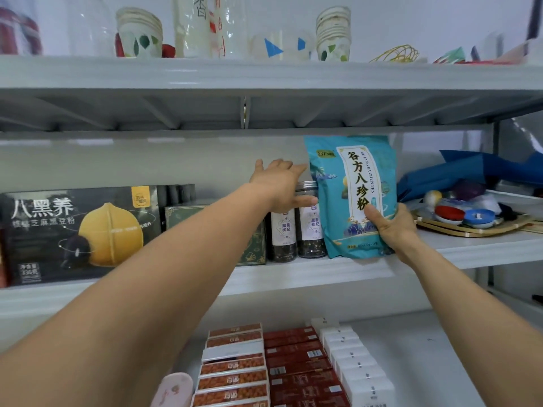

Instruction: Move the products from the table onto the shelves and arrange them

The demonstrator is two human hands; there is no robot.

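A teal pouch (352,183) with a white label stands upright on the middle shelf (293,274). My right hand (393,227) grips its lower right corner, thumb across the front. My left hand (279,183) reaches over two dark jars (296,230) just left of the pouch, fingers spread, its fingertips at the pouch's upper left edge. A dark green box (252,245) sits left of the jars, partly hidden by my left forearm. A large black box (79,233) with a yellow fruit picture fills the shelf's left end.
A bamboo tray (476,230) with small coloured lids and a blue bag (458,171) crowd the shelf's right end. The lower shelf holds rows of red, brown and white cartons (293,365). Paper cups (141,33) and bags line the top shelf.
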